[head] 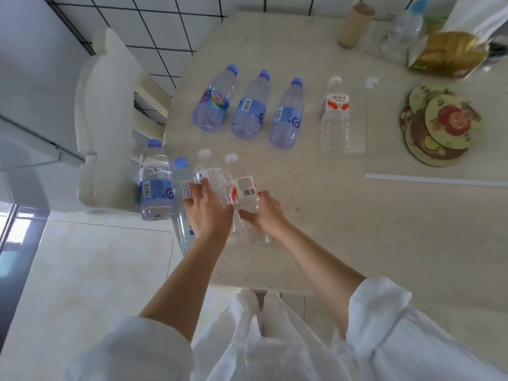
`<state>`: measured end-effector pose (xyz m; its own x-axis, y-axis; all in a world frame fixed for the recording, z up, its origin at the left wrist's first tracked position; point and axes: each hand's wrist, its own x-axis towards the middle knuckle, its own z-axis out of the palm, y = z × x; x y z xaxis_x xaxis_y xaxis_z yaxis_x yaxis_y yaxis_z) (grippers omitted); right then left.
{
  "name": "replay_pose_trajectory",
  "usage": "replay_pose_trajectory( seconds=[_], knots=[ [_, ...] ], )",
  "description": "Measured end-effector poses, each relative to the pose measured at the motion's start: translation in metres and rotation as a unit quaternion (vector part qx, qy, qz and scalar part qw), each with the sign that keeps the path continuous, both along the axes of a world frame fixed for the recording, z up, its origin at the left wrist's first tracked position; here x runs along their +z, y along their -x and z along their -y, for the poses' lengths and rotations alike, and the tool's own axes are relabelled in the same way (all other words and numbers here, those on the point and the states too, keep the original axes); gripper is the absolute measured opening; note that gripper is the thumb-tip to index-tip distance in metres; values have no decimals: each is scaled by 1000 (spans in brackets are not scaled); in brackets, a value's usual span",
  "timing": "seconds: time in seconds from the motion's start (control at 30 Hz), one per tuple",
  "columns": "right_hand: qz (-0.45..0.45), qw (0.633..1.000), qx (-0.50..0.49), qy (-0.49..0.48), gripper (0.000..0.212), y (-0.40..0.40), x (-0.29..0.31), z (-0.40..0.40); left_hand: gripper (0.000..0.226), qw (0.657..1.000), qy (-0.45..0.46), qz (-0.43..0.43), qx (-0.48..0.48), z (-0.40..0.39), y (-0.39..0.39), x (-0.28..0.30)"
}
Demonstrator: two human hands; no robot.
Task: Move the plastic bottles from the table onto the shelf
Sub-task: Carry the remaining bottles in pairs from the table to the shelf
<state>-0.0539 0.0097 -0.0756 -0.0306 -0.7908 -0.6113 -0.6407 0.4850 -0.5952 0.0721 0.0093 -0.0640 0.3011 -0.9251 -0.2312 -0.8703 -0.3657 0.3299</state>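
Observation:
Three blue-capped bottles and a white-capped, red-labelled bottle stand in a row on the beige table. Nearer me, my left hand is closed around a white-capped bottle, its fingers also touching a blue-capped bottle. My right hand grips a clear bottle with a red and white label. Another blue-labelled bottle is just past the table's left edge; I cannot tell what it rests on. No shelf is visible.
A white chair is tucked against the table's left side. At the far right lie a stack of round coasters, a gold bag, a brown tube and a clear bottle. The floor is tiled.

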Motion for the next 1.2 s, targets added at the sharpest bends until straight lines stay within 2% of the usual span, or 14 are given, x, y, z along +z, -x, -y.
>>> replay_pose_trajectory(
  seconds=[0.13,0.27,0.33,0.5,0.57,0.73,0.9,1.0,1.07,1.13,1.2],
  knots=[
    [4,1000,-21,-8,61,8,2,-2,68,999,28,-39,-10,1,8,1],
    [-3,999,-43,-3,62,9,6,-6,91,990,-35,-110,78,12,13,-2],
    [-2,999,-51,0,65,5,6,-5,93,983,-58,-136,108,19,12,-6],
    [-45,998,-13,-36,80,-6,3,2,89,979,-52,-153,124,21,12,-12],
    [-41,998,-7,-41,80,-7,0,5,88,978,-51,-156,126,21,11,-13],
    [18,997,-46,-67,68,5,1,11,80,970,-54,-196,132,26,4,-9],
    [124,985,-99,-74,43,39,12,-4,108,947,-86,-263,162,34,-2,0],
    [181,971,-144,-61,22,63,24,-18,106,905,-125,-344,217,31,4,8],
    [223,955,-185,-62,16,79,32,-27,92,853,-156,-433,246,25,8,16],
    [249,942,-215,-59,17,96,39,-38,72,793,-179,-528,243,19,13,24],
    [239,939,-243,-50,29,111,47,-50,62,752,-204,-587,221,10,20,33]
  ],
)
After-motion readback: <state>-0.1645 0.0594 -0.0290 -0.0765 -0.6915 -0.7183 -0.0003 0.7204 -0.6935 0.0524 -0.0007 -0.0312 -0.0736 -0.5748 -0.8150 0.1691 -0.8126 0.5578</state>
